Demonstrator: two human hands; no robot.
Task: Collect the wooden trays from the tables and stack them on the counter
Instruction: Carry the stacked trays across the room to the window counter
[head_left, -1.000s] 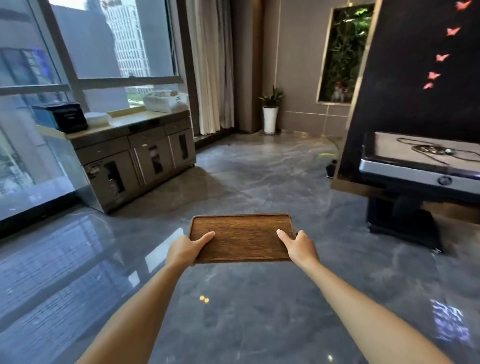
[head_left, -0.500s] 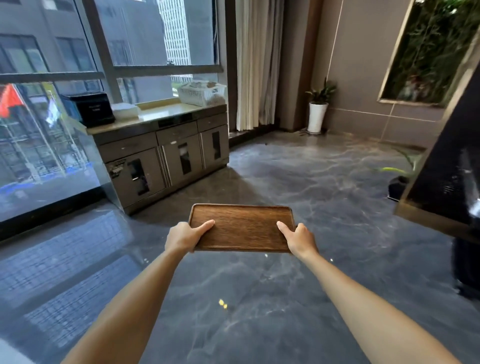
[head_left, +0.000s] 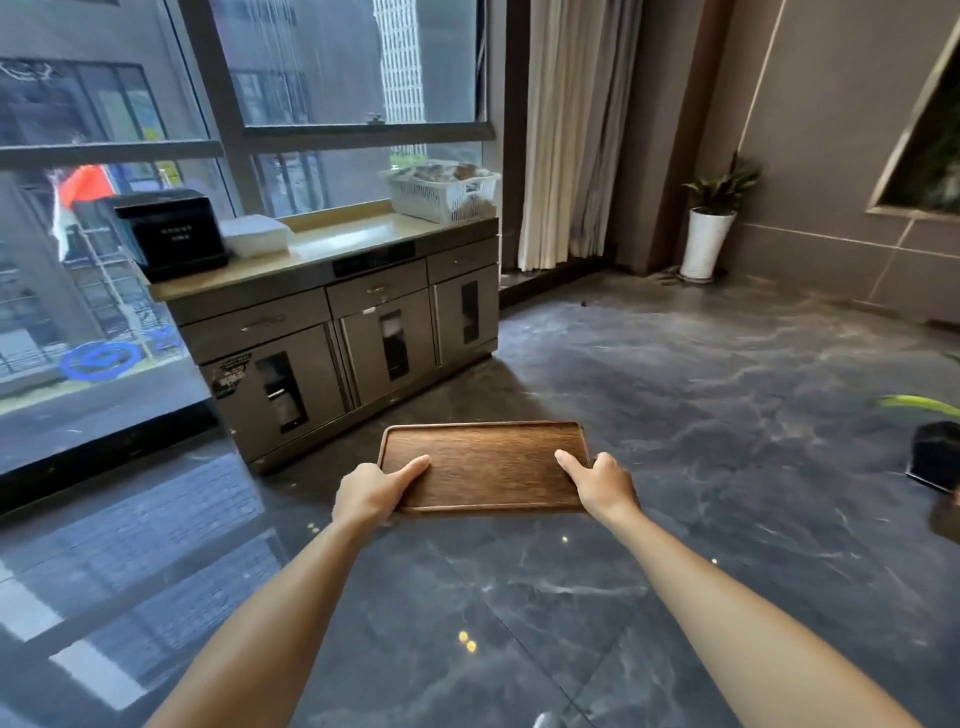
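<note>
A dark wooden tray (head_left: 485, 462) is held level in front of me above the floor. My left hand (head_left: 369, 493) grips its near left corner, thumb lying on the tray's top. My right hand (head_left: 602, 486) grips the near right corner the same way. The tray carries nothing. Ahead and to the left stands the counter (head_left: 332, 241), a steel cabinet with a pale top under the window, a short distance beyond the tray.
On the counter sit a black box (head_left: 169, 231), a white flat container (head_left: 257, 234) and a white basket (head_left: 441, 192). A potted plant (head_left: 709, 228) stands by the far wall, a black pot (head_left: 935, 460) at the right edge. Glossy grey floor lies between.
The view has swung left and moved closer to the counter, which now looks larger. The black table on the right has left the view. Both hands still hold the tray the same way.
</note>
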